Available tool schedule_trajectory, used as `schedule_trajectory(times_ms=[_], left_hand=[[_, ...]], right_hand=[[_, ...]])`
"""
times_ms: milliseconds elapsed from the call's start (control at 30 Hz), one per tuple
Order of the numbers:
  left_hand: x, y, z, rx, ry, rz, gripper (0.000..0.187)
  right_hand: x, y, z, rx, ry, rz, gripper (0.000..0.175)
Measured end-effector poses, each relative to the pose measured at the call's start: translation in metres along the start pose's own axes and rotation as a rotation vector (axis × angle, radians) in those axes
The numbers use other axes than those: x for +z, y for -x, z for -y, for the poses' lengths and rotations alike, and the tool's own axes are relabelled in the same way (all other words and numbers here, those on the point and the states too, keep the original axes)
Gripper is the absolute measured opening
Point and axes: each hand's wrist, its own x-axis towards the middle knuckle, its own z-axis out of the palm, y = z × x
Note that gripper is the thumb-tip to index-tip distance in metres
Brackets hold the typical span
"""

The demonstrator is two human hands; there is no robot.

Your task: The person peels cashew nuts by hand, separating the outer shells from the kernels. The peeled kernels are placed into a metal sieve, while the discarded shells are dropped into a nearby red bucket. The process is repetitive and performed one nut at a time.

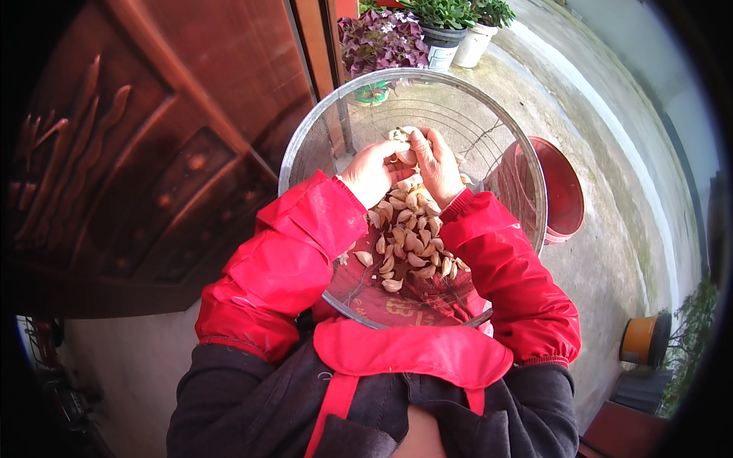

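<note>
A round wire-mesh sieve (298,143) with a metal rim rests over my lap, above my red apron (412,349). Loose unpeeled garlic cloves (409,243) lie heaped in its middle, a few strewn toward the near side. Over the heap, my left hand (372,172) and my right hand (438,166) come together around a garlic bulb (405,137). My right thumb presses on the bulb's top, while my left fingers curl against its lower side. Part of the bulb is hidden behind the fingers.
A carved reddish-brown door (200,114) stands close on the left. Beyond the sieve are a purple-leaved plant (383,43), a black pot (442,40) and a white bucket (475,46). Right of the sieve sits a red bucket (564,189) on concrete. An orange container (638,340) stands lower right.
</note>
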Motion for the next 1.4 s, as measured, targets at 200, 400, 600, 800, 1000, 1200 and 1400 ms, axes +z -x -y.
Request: schedule_trajectory(times_ms=[200, 400, 600, 800, 1000, 1200, 1400], left_hand=[[0.001, -0.002, 0.002, -0.251, -0.047, -0.089, 0.048], [0.013, 0.004, 0.007, -0.164, -0.090, -0.188, 0.054], [0.014, 0.004, 0.003, -0.151, 0.084, -0.120, 0.050], [0.020, 0.005, -0.005, -0.163, 0.108, -0.088, 0.052], [0.008, 0.002, -0.003, -0.138, 0.328, 0.001, 0.048], [0.006, -0.006, -0.007, -0.147, 0.588, 0.021, 0.035], [-0.004, -0.009, 0.002, -0.133, 0.674, -0.097, 0.040]], right_hand=[[-0.003, 0.007, 0.020, -0.121, 0.514, 0.008, 0.020], [0.009, 0.008, 0.009, -0.016, 0.220, -0.053, 0.016], [0.008, 0.003, 0.022, 0.166, -0.171, -0.097, 0.015], [-0.012, 0.001, 0.050, 0.275, -0.494, -0.072, 0.011], [-0.123, -0.023, 0.110, -0.311, -0.171, -0.428, 0.018], [-0.338, -0.007, -0.011, 0.093, 1.535, -0.381, 0.024], [-0.224, -0.026, 0.047, -0.197, 0.954, -0.249, 0.033]])
